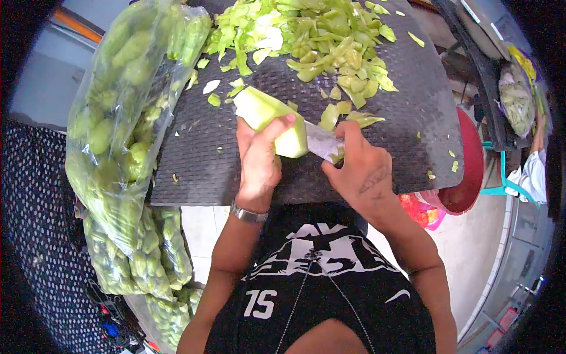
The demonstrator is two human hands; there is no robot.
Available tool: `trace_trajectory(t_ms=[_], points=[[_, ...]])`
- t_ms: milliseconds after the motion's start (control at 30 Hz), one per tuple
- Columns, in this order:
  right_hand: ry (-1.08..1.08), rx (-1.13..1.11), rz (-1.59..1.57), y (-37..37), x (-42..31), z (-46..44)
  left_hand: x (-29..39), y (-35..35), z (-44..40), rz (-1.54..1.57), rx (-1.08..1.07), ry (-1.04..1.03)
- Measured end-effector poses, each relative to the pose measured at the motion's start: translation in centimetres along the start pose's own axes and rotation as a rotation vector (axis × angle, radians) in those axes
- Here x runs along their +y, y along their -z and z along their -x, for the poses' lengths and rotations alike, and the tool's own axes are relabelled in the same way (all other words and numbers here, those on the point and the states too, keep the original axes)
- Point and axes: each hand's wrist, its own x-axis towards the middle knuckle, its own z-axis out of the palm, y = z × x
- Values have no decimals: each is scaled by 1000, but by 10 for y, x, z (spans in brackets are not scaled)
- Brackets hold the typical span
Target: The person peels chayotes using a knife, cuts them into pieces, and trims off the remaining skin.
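Note:
My left hand [261, 154] is wrapped round a pale green peeled chayote [257, 106], its thumb pressed on the upper side. My right hand [364, 162] grips a knife [322, 141] whose wide blade lies against the right end of the chayote. The knife's handle is hidden in my fingers, and a bit of green peel clings to the blade near them. Both hands are over the near part of the dark woven-textured table [200, 159]. Beyond them spreads a big heap of green peelings [330, 35], with loose scraps nearer my hands.
A long clear plastic bag of green chayotes [121, 88] leans along the table's left side. More filled bags [141, 253] are below it. On the right are a red tub [466, 171], a red plastic bag [415, 209] and a teal stool frame [503, 171]. Another person's arm [539, 133] shows at far right.

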Motion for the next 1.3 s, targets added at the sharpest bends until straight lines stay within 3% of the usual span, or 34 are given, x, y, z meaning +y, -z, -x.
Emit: trace_trajectory(t_ms=[167,300,500,600,633,700,800,933,1067,1200,1300], points=[[-17,100,-4,15,5,-3,10,-9,2,26,-70,9],[-22,178,61,12,8,-2,-8,-17,3,291,-47,132],[13,140,114,14,7,-1,-27,-22,6,178,-3,31],[-97,-110,179,17,13,-5,-23,-26,6,129,-45,-12],[-49,-81,192,15,17,-4,-20,-28,7,115,-54,-32],[47,-26,215,13,21,-2,-16,-28,8,110,-72,-22],[-108,-175,213,25,12,-4,-13,-32,11,116,-70,-25],[-99,-124,378,17,15,6,-12,-34,10,189,-83,25],[-144,-170,248,19,11,-2,-25,-23,-2,207,-59,194],[-115,-206,272,18,23,-5,-28,-22,-1,111,-69,141],[506,321,682,10,45,10,-17,-27,-2,93,-72,129]])
